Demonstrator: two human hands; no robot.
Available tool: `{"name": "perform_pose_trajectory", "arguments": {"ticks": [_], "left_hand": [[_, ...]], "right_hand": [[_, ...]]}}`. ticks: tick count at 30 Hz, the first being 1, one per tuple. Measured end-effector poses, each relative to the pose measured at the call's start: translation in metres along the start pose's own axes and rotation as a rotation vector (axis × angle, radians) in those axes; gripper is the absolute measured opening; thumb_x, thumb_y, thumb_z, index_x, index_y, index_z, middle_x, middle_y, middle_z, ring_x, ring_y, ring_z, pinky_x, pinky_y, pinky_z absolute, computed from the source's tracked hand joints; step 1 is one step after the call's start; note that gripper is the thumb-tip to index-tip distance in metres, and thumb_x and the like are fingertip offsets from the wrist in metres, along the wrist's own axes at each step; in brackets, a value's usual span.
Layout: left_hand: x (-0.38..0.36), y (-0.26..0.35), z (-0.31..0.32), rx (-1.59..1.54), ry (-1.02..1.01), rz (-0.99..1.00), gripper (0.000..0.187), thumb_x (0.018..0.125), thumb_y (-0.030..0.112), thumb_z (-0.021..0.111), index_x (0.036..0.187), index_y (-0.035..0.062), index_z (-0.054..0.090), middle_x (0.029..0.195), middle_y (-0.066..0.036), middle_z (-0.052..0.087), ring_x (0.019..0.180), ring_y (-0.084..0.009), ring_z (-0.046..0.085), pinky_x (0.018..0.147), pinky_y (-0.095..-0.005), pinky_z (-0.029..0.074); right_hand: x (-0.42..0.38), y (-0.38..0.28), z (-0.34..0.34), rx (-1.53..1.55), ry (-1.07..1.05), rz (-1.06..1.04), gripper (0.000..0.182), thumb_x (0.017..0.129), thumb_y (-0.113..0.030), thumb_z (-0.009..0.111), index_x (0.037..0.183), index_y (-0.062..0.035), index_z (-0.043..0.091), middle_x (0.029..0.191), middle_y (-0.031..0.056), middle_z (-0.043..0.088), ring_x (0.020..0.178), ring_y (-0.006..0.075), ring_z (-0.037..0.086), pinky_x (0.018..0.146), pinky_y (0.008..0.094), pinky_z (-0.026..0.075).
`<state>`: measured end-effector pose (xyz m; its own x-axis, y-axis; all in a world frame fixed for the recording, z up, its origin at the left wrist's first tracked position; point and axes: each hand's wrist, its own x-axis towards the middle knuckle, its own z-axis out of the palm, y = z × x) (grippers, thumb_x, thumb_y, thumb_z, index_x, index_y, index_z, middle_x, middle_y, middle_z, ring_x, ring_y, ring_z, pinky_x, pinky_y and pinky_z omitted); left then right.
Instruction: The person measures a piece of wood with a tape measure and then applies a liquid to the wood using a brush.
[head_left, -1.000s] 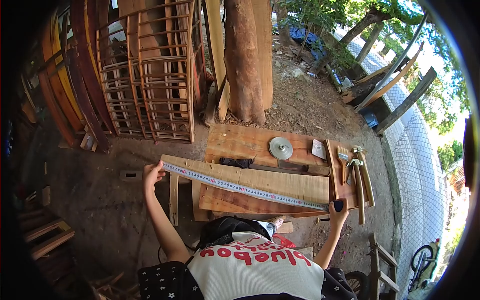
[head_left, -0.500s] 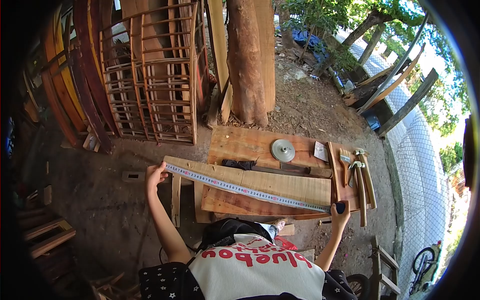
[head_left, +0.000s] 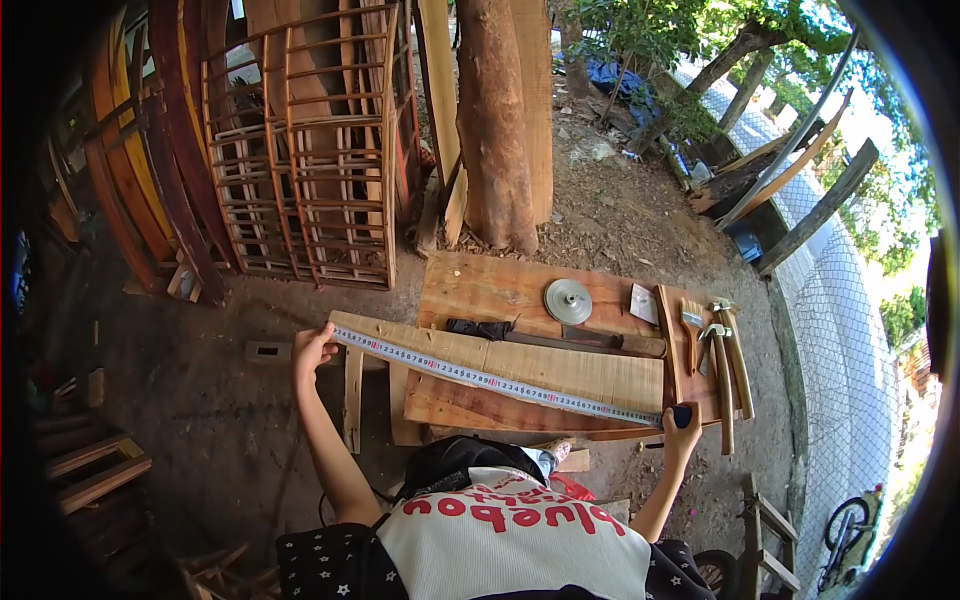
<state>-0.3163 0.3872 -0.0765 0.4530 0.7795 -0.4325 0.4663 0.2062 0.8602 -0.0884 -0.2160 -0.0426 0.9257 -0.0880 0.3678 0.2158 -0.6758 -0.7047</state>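
Observation:
A pale plank (head_left: 560,375) lies across the wooden table (head_left: 470,285), its left end reaching past the table's edge. Along the plank's near edge runs a stretched measuring tape (head_left: 470,376). My left hand (head_left: 314,350) pinches the tape's end at the plank's left corner. At the right end, my right hand (head_left: 682,428) is wrapped round the dark tape case (head_left: 684,413). Behind the plank lie a long tool with a wooden handle (head_left: 641,345), a black folded item (head_left: 482,328) and a metal disc (head_left: 568,300).
A brush (head_left: 691,330) and hammers (head_left: 738,375) lie at the table's right side. A tree trunk (head_left: 497,130) stands behind the table. Rattan frames (head_left: 300,170) lean at the back left. A chain-link fence (head_left: 850,350) runs along the right.

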Motion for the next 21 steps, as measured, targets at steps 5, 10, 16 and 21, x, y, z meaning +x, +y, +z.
{"name": "perform_pose_trajectory", "arguments": {"ticks": [5, 10, 16, 21], "left_hand": [[0.0037, -0.0047, -0.0009, -0.003, -0.009, 0.007, 0.029, 0.088, 0.033, 0.063, 0.098, 0.0064, 0.068, 0.083, 0.000, 0.067, 0.063, -0.0085, 0.062, 0.055, -0.0217, 0.044], [-0.0002, 0.0003, 0.0002, 0.001, 0.004, 0.002, 0.029, 0.088, 0.033, 0.063, 0.098, 0.0067, 0.068, 0.084, 0.000, 0.067, 0.063, -0.0085, 0.062, 0.054, -0.0216, 0.044], [0.0011, -0.0016, -0.0003, -0.011, -0.010, -0.002, 0.029, 0.088, 0.034, 0.063, 0.098, 0.0070, 0.068, 0.084, 0.000, 0.067, 0.063, -0.0083, 0.062, 0.055, -0.0217, 0.044], [0.0014, -0.0025, -0.0006, -0.009, -0.012, 0.009, 0.029, 0.088, 0.034, 0.063, 0.097, 0.0073, 0.068, 0.084, 0.000, 0.067, 0.063, -0.0081, 0.062, 0.055, -0.0218, 0.044]], "right_hand": [[-0.0005, -0.0018, -0.0002, 0.018, 0.000, 0.008, 0.019, 0.069, -0.006, 0.064, 0.086, -0.0021, 0.055, 0.075, 0.0102, 0.056, 0.069, 0.0223, 0.055, 0.069, 0.0328, 0.046], [-0.0006, -0.0030, -0.0006, -0.001, -0.003, 0.022, 0.019, 0.069, -0.006, 0.064, 0.086, -0.0022, 0.055, 0.075, 0.0102, 0.056, 0.069, 0.0220, 0.055, 0.069, 0.0324, 0.046], [-0.0005, -0.0019, -0.0007, 0.004, -0.010, 0.033, 0.019, 0.069, -0.006, 0.064, 0.086, -0.0022, 0.055, 0.076, 0.0104, 0.056, 0.071, 0.0222, 0.054, 0.071, 0.0328, 0.046], [-0.0007, -0.0030, -0.0009, 0.004, -0.008, 0.036, 0.019, 0.069, -0.007, 0.064, 0.086, -0.0019, 0.055, 0.077, 0.0104, 0.056, 0.071, 0.0226, 0.054, 0.071, 0.0330, 0.046]]}}
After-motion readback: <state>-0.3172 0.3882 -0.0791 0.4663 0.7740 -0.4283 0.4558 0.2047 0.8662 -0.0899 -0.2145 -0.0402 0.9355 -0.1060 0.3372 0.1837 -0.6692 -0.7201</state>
